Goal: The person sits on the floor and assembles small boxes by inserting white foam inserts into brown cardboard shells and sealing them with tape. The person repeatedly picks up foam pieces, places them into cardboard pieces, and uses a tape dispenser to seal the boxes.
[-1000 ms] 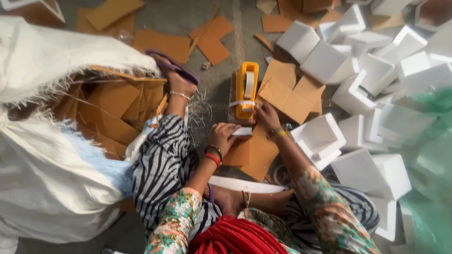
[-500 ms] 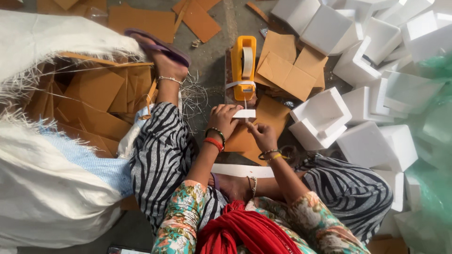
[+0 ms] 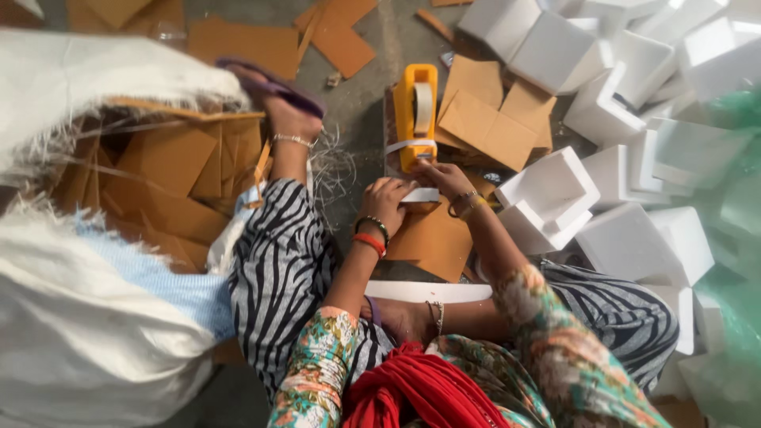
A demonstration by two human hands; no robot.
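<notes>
Grey concrete floor (image 3: 361,107), brown cardboard pieces (image 3: 238,43) lying about, white foam blocks (image 3: 634,71) piled up, big white sack (image 3: 71,317), soft daylight

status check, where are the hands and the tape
Left hand and right hand both on a white tape strip below the yellow tape dispenser. Cardboard piece underneath. Foam blocks close right.

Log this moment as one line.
left hand: on white strip | right hand: on strip by yellow tape dispenser | foam blocks right
</notes>
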